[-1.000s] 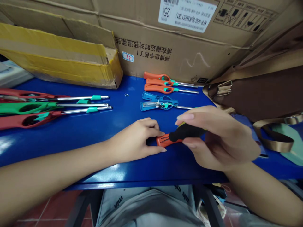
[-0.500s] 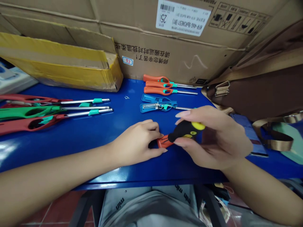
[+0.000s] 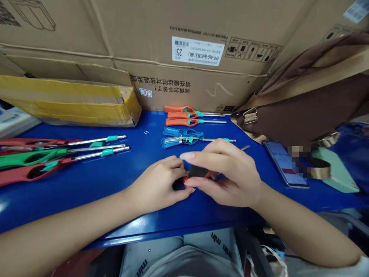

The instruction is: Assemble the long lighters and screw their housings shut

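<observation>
My left hand (image 3: 161,182) rests on the blue table (image 3: 115,173), its fingers closed on the end of an orange lighter handle (image 3: 186,179) that is mostly hidden. My right hand (image 3: 227,173) curls over a black-handled screwdriver (image 3: 197,171), gripping it above the orange handle; the tool's tip is hidden. A thin metal rod (image 3: 245,147) pokes out past my right hand.
Three orange lighters (image 3: 187,115) and blue ones (image 3: 184,137) lie behind my hands. Red and green long lighters (image 3: 57,154) lie at left. Cardboard boxes (image 3: 184,57) wall the back, a yellow-taped box (image 3: 72,102) at left. A brown bag (image 3: 302,107) and phone (image 3: 284,163) sit right.
The camera has tilted up and back. My right hand has turned over the screwdriver, and its yellow cap, seen half a second ago, is now hidden. My left hand stays on the orange handle.
</observation>
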### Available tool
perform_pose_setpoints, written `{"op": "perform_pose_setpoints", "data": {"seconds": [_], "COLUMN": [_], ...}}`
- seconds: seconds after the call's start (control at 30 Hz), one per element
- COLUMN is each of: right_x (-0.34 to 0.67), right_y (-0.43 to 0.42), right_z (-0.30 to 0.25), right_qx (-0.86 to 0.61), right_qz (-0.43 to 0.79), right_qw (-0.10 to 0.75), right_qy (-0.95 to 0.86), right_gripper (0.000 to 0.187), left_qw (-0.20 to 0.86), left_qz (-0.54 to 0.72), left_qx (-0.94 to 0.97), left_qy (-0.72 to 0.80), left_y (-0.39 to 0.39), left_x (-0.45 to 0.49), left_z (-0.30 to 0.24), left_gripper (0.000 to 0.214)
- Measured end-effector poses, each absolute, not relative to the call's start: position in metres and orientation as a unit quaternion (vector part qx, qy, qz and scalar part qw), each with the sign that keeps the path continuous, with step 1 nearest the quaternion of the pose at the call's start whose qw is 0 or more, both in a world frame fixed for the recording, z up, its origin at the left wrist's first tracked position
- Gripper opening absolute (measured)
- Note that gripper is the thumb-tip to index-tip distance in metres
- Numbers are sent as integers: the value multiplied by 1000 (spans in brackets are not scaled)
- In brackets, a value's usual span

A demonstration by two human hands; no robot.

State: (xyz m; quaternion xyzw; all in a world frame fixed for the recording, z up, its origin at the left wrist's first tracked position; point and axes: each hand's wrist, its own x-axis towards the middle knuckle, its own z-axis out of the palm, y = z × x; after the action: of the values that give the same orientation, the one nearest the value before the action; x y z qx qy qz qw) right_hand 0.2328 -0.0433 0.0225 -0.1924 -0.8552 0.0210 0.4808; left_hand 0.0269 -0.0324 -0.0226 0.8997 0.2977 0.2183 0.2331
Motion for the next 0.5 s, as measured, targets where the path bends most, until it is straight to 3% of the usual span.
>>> {"op": "perform_pose_setpoints", "data": {"seconds": [0.37, 0.5], "right_x": [228, 226], "right_y": [-51, -52], "right_z": [20, 20], "right_qx": [-168, -191], "right_qz": [79, 31], "right_qw": [449, 443], "right_qy": [-874, -875], "right_gripper": [44, 33], "left_qw": [189, 194], "left_qz": [229, 229], "left_qx": [904, 901], "left_qy": [306, 312], "left_y": [-38, -40], "left_x": [28, 30], "left_z": [-19, -22], "left_gripper": [11, 13]}}
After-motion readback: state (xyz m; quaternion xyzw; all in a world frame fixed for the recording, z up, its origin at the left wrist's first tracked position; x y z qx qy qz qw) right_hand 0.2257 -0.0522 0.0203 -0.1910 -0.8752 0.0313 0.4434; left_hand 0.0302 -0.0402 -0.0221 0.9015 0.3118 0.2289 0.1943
